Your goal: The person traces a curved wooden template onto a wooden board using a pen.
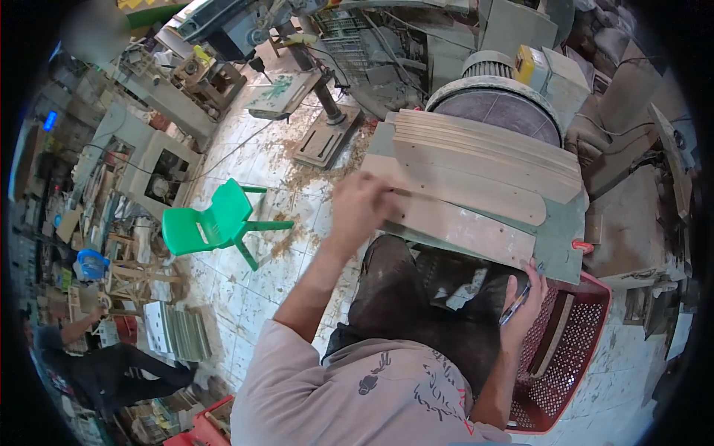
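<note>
A pale wooden board (465, 227) with small dark holes lies slanted along the near edge of the green work table (561, 245). My left hand (361, 207) is at its left end, fingers curled over that end and slightly blurred. At the right end is my right hand (525, 305), its fingertips touching the board's corner. A pen (515, 306) is tucked in that hand, held against the palm. Just behind lies another board (476, 189) with a rounded right end. Farther back, several similar boards (483, 152) are stacked in a stepped pile.
Behind the boards stands a disc sander (494, 104). A red perforated crate (591, 334) is below the table at the right. To the left are a green plastic chair (212, 223) and a drill press (320, 111). A co-worker (111, 372) is at the far lower left.
</note>
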Action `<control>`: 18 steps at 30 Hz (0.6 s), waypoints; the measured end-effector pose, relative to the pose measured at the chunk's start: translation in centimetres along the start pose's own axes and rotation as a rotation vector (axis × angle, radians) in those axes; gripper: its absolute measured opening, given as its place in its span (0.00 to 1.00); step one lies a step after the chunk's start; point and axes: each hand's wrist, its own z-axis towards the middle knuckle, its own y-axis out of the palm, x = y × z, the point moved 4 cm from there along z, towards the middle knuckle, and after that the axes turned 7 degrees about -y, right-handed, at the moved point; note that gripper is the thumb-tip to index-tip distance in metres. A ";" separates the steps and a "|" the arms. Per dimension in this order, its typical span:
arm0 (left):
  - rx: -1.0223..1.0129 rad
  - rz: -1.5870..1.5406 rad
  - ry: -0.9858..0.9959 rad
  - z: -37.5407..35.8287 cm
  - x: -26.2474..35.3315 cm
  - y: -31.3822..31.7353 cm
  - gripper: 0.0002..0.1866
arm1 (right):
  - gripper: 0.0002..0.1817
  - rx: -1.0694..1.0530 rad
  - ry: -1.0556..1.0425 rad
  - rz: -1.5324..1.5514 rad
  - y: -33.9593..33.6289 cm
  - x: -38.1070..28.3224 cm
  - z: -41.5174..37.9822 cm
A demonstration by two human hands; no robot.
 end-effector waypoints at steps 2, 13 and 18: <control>0.106 -0.031 -0.105 -0.1 -3.4 -0.5 0.20 | 0.18 0.009 -0.004 0.003 0.0 0.0 -0.2; -0.194 -0.626 -0.537 -2.6 -10.3 -0.2 0.19 | 0.15 0.092 0.281 0.477 -1.2 -1.0 -0.5; -0.340 -0.854 -0.738 -4.0 -9.5 -1.9 0.16 | 0.14 0.283 0.376 0.784 -0.1 0.9 -1.4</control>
